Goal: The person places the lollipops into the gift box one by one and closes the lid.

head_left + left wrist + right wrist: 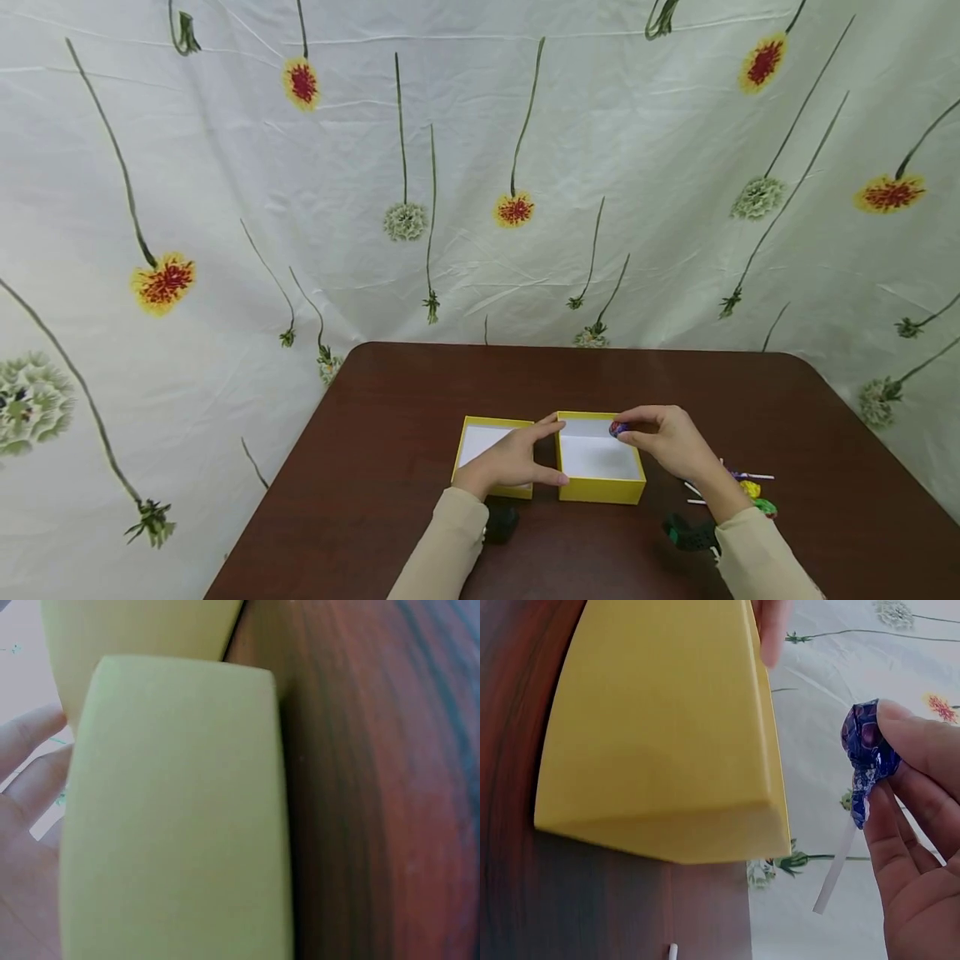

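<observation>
On the dark brown wooden table point(337, 508), head view: left hand point(517, 460), fingers extended, at left wall of deep yellow white-lined box point(600, 490); shallow yellow white-lined tray point(513, 492) beside it. Right hand point(667, 437) pinches blue-purple foil-wrapped lollipop point(617, 428) above box's right end. Left wrist: yellow side close up, straight fingers beyond. Right wrist: thumb and fingertips grip wrapper, white stick angled down.

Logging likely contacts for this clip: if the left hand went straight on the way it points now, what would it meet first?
The left hand would probably meet the left side of the deeper yellow box first; its fingertips look at or very near that wall, though exact contact is unclear.
</observation>
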### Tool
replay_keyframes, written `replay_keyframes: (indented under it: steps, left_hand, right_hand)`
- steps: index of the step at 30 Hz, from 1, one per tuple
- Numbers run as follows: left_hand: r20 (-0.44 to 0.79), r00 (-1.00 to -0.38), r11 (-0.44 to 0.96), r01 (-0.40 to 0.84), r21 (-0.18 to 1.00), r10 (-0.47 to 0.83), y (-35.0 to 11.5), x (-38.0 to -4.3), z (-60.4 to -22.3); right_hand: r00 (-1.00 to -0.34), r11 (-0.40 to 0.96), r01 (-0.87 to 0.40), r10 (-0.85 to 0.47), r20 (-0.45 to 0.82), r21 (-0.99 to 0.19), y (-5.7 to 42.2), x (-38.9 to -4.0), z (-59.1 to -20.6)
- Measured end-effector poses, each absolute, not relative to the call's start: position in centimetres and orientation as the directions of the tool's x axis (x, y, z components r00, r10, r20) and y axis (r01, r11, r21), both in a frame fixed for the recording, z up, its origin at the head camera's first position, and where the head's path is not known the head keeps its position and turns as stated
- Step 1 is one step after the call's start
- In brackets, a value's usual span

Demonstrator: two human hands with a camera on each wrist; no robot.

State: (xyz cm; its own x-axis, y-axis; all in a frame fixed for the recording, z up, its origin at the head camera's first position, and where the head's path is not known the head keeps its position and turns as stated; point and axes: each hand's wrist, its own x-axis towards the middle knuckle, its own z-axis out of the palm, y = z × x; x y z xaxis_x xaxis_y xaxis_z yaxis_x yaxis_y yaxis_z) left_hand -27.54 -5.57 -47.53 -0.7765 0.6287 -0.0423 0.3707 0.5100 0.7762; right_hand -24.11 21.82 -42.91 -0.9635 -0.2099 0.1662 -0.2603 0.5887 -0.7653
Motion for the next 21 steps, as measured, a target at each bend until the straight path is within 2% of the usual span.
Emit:
replay_keyframes:
  steps: [21]
  left_hand:
    - [-0.041, -0.782, 0.523, 0.375, 0.766, 0.622, -5.5, -27.6, -47.4]
  right_hand:
    - [-0.912, 0.455, -0.332, -0.378, 0.158, -0.827, 19.2, -25.0, -44.4]
